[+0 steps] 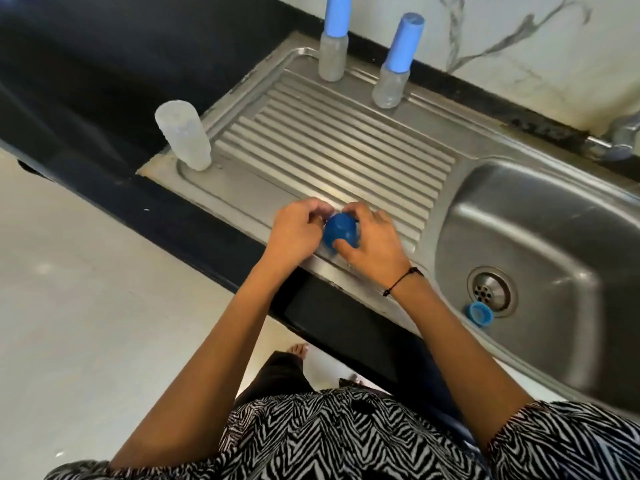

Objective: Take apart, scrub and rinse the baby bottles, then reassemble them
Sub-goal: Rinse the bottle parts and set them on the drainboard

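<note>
Both hands meet over the near edge of the ribbed stainless-steel draining board (332, 140), just past the black countertop edge (180, 216). The left hand (294, 230) and right hand (372, 242) curl from either side round a dark blue rounded plastic cap (340, 230) — its domed top faces the camera, smooth and glossy, and what lies under it is hidden by the fingers. A thin black cord bracelet (403, 280) circles the right wrist.

To the right of the hands the board drops into the smooth steel sink basin (519, 216), whose curved wall leaves open room; a light blue plastic screw ring (480, 314) lies on the basin floor, just beside the round metal drain (491, 292).

Beyond the hands the raised ribs run across the board with bare metal between them. Up and left of the hands, at the board's left corner, a clear frosted cylindrical bottle body (183, 135) stands with its closed end up, well apart from the hands.

Farthest, along the back rim near the white marbled wall (519, 46), two clear bottles with tall light blue caps stand upright — the left capped bottle (334, 39) and the right capped bottle (398, 64) — near each other but not touching.
</note>
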Tool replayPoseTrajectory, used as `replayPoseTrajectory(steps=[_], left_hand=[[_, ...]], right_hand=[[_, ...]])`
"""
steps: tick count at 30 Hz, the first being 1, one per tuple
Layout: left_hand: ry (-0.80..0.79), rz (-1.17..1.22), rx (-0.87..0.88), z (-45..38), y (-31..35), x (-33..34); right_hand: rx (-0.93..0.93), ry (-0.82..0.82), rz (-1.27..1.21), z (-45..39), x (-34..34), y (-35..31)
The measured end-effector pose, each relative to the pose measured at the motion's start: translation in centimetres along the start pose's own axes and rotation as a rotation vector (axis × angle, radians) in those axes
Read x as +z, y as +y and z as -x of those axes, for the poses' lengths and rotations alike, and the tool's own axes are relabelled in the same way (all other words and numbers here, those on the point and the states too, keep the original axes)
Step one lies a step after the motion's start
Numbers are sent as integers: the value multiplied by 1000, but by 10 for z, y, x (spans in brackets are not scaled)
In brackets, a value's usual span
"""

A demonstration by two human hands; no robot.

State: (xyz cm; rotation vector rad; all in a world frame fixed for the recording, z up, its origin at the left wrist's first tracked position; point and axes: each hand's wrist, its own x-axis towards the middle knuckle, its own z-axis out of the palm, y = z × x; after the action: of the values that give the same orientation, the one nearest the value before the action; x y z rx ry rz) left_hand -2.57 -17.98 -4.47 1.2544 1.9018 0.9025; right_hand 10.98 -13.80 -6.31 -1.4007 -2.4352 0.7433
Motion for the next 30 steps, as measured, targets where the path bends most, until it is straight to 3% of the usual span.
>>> replayPoseTrajectory(steps=[5,10,14,19,22,25,30], left_hand=[[-20,-38,128,-15,19,-6],[-89,0,290,-17,56,4],[-255,6,325,-11,84,51],[-424,-42,322,4,103,126],[-485,-110,291,10,111,176],[-554,-209,215,14,118,227],[-745,-555,243,9,120,295]], right_hand=[[30,-72,52,7,-8,3],[149,29,-14,24,-35,11],[300,149,-40,51,-50,50],[455,156,-58,89,-69,117],[535,86,-38,108,-79,168],[601,-92,32,115,-79,225],[535,-401,159,108,-71,283]])
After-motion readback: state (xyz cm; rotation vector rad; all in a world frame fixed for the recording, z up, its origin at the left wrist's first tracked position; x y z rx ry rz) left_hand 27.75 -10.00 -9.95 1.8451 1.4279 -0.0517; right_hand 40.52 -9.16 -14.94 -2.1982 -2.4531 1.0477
